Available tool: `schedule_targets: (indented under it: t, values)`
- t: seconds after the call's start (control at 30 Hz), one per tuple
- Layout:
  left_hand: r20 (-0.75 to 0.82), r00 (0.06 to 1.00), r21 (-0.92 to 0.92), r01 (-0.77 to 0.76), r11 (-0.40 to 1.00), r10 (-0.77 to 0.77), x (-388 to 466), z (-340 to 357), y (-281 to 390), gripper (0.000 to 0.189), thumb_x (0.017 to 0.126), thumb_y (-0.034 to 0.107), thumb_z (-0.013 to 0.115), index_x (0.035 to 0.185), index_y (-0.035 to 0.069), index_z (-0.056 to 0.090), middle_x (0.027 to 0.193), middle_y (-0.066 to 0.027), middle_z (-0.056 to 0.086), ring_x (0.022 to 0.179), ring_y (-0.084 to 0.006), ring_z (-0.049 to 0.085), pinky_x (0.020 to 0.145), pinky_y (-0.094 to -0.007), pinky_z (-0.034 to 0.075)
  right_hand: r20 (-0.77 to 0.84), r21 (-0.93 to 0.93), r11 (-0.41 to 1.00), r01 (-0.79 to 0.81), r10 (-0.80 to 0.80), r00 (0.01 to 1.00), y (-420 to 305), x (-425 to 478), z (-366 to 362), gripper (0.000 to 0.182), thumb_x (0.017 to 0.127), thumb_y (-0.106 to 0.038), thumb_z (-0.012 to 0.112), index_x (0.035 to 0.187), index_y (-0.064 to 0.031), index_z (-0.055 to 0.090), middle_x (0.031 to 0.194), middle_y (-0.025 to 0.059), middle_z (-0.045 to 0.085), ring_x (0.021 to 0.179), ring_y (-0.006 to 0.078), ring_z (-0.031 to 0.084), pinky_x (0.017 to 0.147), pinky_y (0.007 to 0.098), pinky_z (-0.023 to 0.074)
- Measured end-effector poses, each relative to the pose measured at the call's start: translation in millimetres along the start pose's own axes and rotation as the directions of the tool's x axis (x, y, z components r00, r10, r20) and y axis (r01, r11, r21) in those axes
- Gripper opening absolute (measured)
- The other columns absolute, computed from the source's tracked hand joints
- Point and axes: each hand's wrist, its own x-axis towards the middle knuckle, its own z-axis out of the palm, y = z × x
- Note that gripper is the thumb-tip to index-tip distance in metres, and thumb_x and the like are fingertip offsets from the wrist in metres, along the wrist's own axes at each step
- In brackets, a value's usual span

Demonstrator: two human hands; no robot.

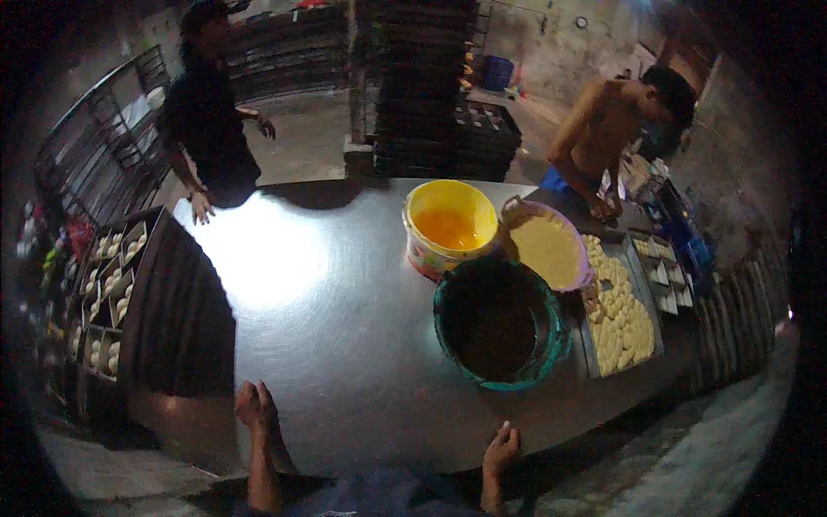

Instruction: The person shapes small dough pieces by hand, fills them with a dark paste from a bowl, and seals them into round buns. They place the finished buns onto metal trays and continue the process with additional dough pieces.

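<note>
My left hand (256,406) is at the left edge of a metal-topped table (349,336), its fingers partly curled. Close to the table's front edge is my right hand (502,448), also loosely curled. I see nothing held in either hand, but the palms are hidden and the light is dim. A large green-rimmed tub (494,323) with a dark inside stands beyond my right hand. Behind it are a yellow bucket (449,216) of orange-yellow liquid and a pinkish-purple basin (549,242) holding a pale yellow mass.
A tray (620,310) of pale dough-like pieces lies at the right, beside a compartmented tray (662,271). Divided trays (106,291) with pale round pieces sit at left. One person (213,116) stands at the far left corner; another person (607,136) bends over the far right. Dark stacked trays (423,97) rise behind.
</note>
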Motion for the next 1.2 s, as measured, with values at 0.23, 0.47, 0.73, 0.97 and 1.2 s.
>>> schedule_targets:
  t: [0.23,0.47,0.73,0.97,1.2]
  values:
    - [-0.190,0.977,0.140,-0.071,0.988,0.097,-8.8,33.7,-33.1,0.028,0.091,0.022,0.062,0.076,0.001,0.053,0.074,-0.0203,0.058,0.066,-0.0390,0.059,0.059,-0.0480,0.043,0.116,-0.066,0.985,-0.158,0.164,0.980,-15.2,5.1,-9.6,0.033,0.099,-0.029,0.057,0.081,-0.0015,0.061,0.074,0.0164,0.063,0.069,0.0341,0.061,0.061,0.0423,0.0454]
    - [-0.287,0.911,0.179,-0.254,0.950,0.297,-9.4,74.2,-89.4,0.033,0.091,0.024,0.062,0.073,0.001,0.049,0.067,-0.0169,0.052,0.060,-0.0380,0.052,0.056,-0.0484,0.040,0.095,-0.137,0.989,-0.063,0.076,0.993,-4.9,4.5,-9.1,0.028,0.098,-0.028,0.057,0.088,-0.0026,0.064,0.082,0.0196,0.066,0.075,0.0363,0.063,0.065,0.0424,0.0474]
    - [-0.152,0.969,0.079,-0.182,0.980,0.192,-5.0,40.2,-61.3,0.033,0.091,0.022,0.062,0.070,0.002,0.047,0.064,-0.0172,0.047,0.056,-0.0347,0.046,0.055,-0.0448,0.037,0.091,-0.104,0.994,-0.036,0.046,0.995,8.2,2.5,0.2,0.023,0.098,-0.024,0.058,0.094,-0.0025,0.066,0.084,0.0182,0.065,0.077,0.0359,0.064,0.067,0.0416,0.0484]
    - [-0.081,0.994,-0.014,-0.075,0.997,0.074,-4.6,-9.7,24.6,0.027,0.090,0.016,0.061,0.072,0.000,0.047,0.067,-0.0179,0.048,0.061,-0.0335,0.047,0.057,-0.0452,0.037,0.070,-0.046,0.999,-0.027,0.030,0.997,3.5,4.7,-9.5,0.024,0.097,-0.023,0.058,0.087,-0.0026,0.064,0.079,0.0153,0.065,0.069,0.0341,0.062,0.063,0.0418,0.0475]
    - [-0.136,0.971,0.266,-0.153,0.952,0.195,-3.9,39.6,-51.3,0.025,0.090,0.028,0.063,0.089,0.003,0.060,0.087,-0.0151,0.060,0.081,-0.0312,0.058,0.072,-0.0435,0.047,0.107,-0.077,0.993,-0.085,0.092,0.990,-16.4,6.2,-16.7,0.028,0.096,-0.025,0.059,0.080,-0.0023,0.061,0.076,0.0166,0.063,0.070,0.0367,0.062,0.062,0.0453,0.0469]
